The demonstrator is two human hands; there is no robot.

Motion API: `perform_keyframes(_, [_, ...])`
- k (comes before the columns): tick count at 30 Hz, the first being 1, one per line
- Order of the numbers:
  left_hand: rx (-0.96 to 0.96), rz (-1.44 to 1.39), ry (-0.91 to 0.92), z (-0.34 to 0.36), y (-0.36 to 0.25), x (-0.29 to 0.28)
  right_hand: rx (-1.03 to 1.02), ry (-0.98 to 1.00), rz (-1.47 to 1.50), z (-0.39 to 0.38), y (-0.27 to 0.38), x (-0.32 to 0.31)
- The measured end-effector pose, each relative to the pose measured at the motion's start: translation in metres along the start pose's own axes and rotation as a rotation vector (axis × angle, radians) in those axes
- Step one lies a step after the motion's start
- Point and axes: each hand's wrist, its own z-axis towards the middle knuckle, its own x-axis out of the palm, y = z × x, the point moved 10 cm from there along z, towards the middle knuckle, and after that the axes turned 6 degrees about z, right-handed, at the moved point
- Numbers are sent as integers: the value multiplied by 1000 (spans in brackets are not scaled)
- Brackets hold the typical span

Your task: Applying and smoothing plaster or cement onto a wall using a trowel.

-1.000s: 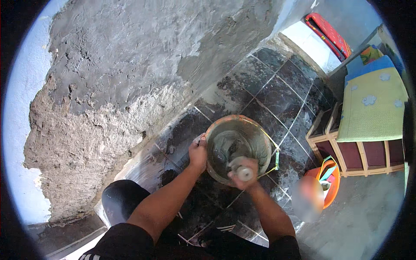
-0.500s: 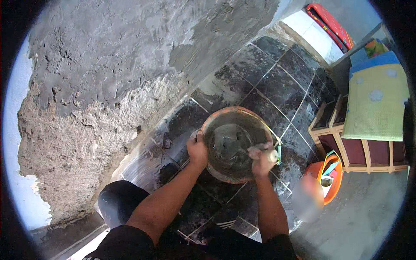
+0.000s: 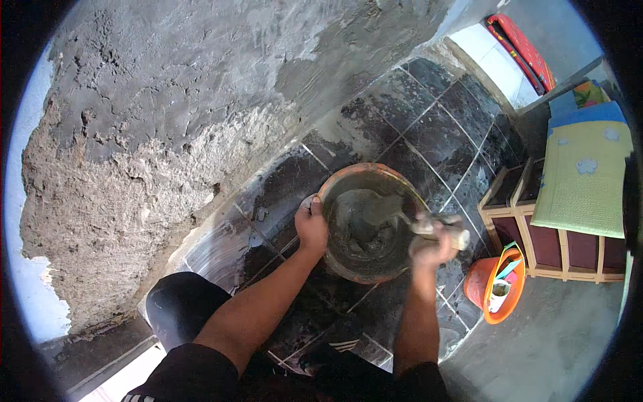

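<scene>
A round orange-rimmed basin [image 3: 382,279] stands on the dark tiles with wet grey mortar [image 3: 365,221] inside. My left hand [image 3: 312,228] is closed on the basin's left rim, thumb on top. At the right rim my right hand [image 3: 432,251] grips the pale handle of a trowel [image 3: 460,238]. Motion smears this hand and the tool. The trowel's neck reaches inward over the mortar, and I cannot make out its blade clearly. A hollow shows in the middle of the mortar, with lumpy mortar along its near side.
A rough, partly plastered wall [image 3: 167,114] rises on the left. An orange bucket [image 3: 474,280] holding small items stands to the right. Beyond it is a wooden-framed piece of furniture [image 3: 552,251] draped with a green cloth [image 3: 583,181]. My bent knee [image 3: 184,308] is at lower left.
My right hand has moved right with the trowel, from inside the basin to its right rim. The mortar's surface has shifted and its hollow has widened. My left hand still holds the rim.
</scene>
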Motion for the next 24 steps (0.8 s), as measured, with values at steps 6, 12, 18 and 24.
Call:
perform_keyframes(6, [-9,17,29,-1,-5,1,183,44,-186,-33,-42,-37])
perform_keyframes(12, [-57,10,42,-11,-13,12,67,251,-633,-17,-5,-101])
perform_keyframes(18, [6,131,4,-6,-12,5,166,177,-155,7,4,-2])
perform_keyframes(24, [-39,187,17,-17,-35,6,312,110,78,-30,-80,-6])
